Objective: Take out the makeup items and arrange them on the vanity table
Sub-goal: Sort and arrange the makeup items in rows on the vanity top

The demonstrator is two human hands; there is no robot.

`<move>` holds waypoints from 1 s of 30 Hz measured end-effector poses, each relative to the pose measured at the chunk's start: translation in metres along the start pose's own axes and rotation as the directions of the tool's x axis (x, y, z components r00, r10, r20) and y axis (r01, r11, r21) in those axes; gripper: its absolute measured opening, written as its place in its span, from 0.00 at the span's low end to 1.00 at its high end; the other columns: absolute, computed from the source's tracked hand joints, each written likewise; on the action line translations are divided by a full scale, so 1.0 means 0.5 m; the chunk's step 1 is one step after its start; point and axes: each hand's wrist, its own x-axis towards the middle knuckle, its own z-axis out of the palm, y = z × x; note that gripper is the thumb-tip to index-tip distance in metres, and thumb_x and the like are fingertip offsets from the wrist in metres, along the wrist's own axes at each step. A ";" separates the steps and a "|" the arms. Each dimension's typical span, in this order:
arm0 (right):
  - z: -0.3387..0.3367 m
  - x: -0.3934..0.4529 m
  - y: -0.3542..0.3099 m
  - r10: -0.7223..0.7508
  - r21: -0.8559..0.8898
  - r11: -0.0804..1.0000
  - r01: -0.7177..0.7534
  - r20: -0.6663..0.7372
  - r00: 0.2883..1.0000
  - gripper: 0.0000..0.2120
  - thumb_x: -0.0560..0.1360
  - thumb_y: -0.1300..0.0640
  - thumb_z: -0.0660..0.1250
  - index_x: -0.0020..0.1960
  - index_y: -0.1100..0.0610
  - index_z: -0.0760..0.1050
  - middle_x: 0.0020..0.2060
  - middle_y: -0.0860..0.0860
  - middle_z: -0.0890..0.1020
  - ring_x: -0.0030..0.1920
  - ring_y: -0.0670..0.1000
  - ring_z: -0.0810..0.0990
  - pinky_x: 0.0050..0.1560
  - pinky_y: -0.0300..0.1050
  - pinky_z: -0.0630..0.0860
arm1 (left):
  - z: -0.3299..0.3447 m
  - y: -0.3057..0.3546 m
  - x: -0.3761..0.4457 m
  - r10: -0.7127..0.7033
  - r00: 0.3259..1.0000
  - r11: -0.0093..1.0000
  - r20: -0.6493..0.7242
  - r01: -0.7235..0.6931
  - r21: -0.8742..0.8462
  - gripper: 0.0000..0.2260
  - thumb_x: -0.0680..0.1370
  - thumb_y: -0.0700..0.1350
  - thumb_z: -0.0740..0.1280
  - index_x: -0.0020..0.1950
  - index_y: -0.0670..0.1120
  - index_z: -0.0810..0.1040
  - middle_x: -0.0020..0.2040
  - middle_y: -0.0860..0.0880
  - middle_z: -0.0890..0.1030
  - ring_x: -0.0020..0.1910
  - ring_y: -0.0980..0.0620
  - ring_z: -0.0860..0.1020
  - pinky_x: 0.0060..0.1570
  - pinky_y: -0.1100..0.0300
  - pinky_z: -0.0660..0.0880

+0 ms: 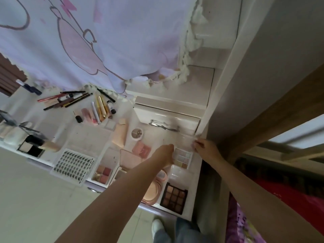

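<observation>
Both hands meet over a clear-lidded pastel eyeshadow palette on the white vanity table. My left hand rests on the palette's left side, fingers curled on it. My right hand pinches the raised clear lid at its right corner. Laid out around them are a dark brown palette, a peach round compact, a pink blush case, a round white jar, a blush quad and a lash tray.
Pencils and lip tubes lie at the back, under a hanging pink-print cloth. An eyelash curler sits in an open white drawer. A black compact and brush stand left. A wooden post rises on the right.
</observation>
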 end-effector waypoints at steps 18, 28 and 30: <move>0.120 0.005 -0.134 -0.526 -0.428 0.660 0.617 0.323 0.787 0.09 0.73 0.59 0.65 0.51 0.64 0.77 0.46 0.59 0.79 0.49 0.57 0.76 0.49 0.47 0.72 | -0.144 -0.220 -0.087 -0.169 0.900 0.985 -0.403 0.148 -0.083 0.16 0.77 0.42 0.62 0.65 0.47 0.72 0.62 0.43 0.75 0.59 0.44 0.75 0.59 0.54 0.70; 0.272 0.056 -0.179 -0.289 -0.659 0.590 0.466 0.367 0.884 0.18 0.69 0.59 0.67 0.58 0.56 0.71 0.55 0.55 0.72 0.54 0.56 0.73 0.46 0.43 0.68 | -0.180 -0.349 -0.069 -0.053 0.965 0.998 -0.256 0.045 -0.037 0.17 0.78 0.45 0.62 0.67 0.47 0.70 0.64 0.44 0.72 0.60 0.45 0.74 0.60 0.56 0.69; 0.276 0.063 -0.179 -0.279 -0.654 0.628 0.423 0.318 0.906 0.18 0.70 0.56 0.68 0.59 0.56 0.71 0.56 0.55 0.73 0.55 0.55 0.73 0.48 0.43 0.68 | -0.190 -0.370 -0.065 -0.002 0.973 0.999 -0.230 -0.009 -0.048 0.17 0.78 0.45 0.62 0.67 0.47 0.69 0.64 0.44 0.72 0.59 0.46 0.75 0.60 0.57 0.69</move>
